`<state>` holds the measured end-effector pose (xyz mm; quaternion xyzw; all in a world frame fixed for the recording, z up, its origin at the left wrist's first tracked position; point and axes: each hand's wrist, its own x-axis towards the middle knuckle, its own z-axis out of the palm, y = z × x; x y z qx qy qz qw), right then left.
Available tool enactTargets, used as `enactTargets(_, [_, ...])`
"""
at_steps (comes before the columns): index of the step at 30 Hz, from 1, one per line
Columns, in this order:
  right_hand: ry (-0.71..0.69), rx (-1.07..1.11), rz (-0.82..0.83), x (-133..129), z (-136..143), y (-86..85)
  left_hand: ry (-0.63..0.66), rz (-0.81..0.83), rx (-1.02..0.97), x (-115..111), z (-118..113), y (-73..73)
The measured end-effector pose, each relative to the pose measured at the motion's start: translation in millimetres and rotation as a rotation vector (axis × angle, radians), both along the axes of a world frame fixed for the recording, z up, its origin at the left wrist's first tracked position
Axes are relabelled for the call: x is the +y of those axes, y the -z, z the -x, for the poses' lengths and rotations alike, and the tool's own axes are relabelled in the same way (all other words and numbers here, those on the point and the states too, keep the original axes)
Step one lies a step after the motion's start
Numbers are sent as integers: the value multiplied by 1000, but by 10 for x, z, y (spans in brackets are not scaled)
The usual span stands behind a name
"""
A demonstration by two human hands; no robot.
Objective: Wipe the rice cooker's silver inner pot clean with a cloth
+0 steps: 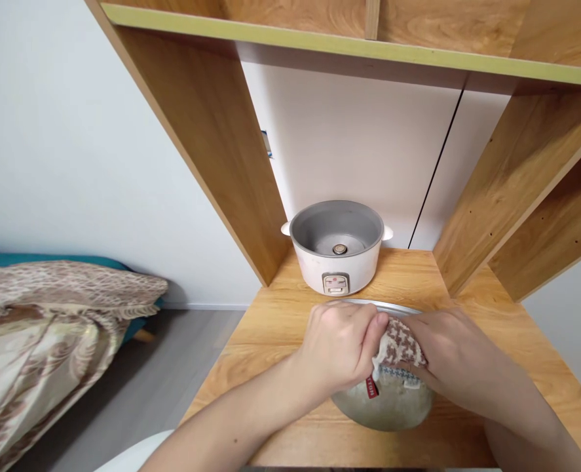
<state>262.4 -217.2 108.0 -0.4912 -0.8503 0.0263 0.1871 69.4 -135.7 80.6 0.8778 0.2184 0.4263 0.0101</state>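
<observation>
A metal pot (pixel 393 410) is tilted above the wooden desk, its rounded side toward me and its rim partly visible behind my hands. My left hand (pixel 344 341) is closed on a brown-and-white patterned cloth (pixel 401 344) at the pot's side. From the right, my right hand (pixel 450 357) grips the same cloth, its fingertips hidden behind it. A red tag hangs from the cloth. Just beyond the pot stands a white rice cooker base (pixel 339 272), open on top, with its grey inside and round centre plate showing.
Wooden desk (pixel 241 367) with upright side panels and a shelf (pixel 319 33) above. A bed or couch with a patterned cover (pixel 59 328) is at the far left. A white object's edge (pixel 135 452) shows at the bottom.
</observation>
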Motion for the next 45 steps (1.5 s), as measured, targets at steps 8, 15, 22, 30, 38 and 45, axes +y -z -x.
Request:
enactTargets(8, [11, -3, -12, -32, 9, -18, 8, -32, 3, -39, -9, -4])
enactTargets(15, [7, -2, -35, -19, 41, 0, 34, -96, 15, -35, -7, -4])
enactTargets(22, [-8, 23, 8, -25, 31, -7, 17, -95, 30, -27, -4, 8])
enactTargets(30, [-1, 27, 22, -17, 11, -44, 14, -85, 25, -16, -5, 5])
enactTargets(38, [10, 27, 121, -5, -46, -68, 8, -85, 18, -5, -12, -2])
enactTargets(45, [24, 1, 117, 13, -44, -59, 10, -84, 12, -9, -8, -11])
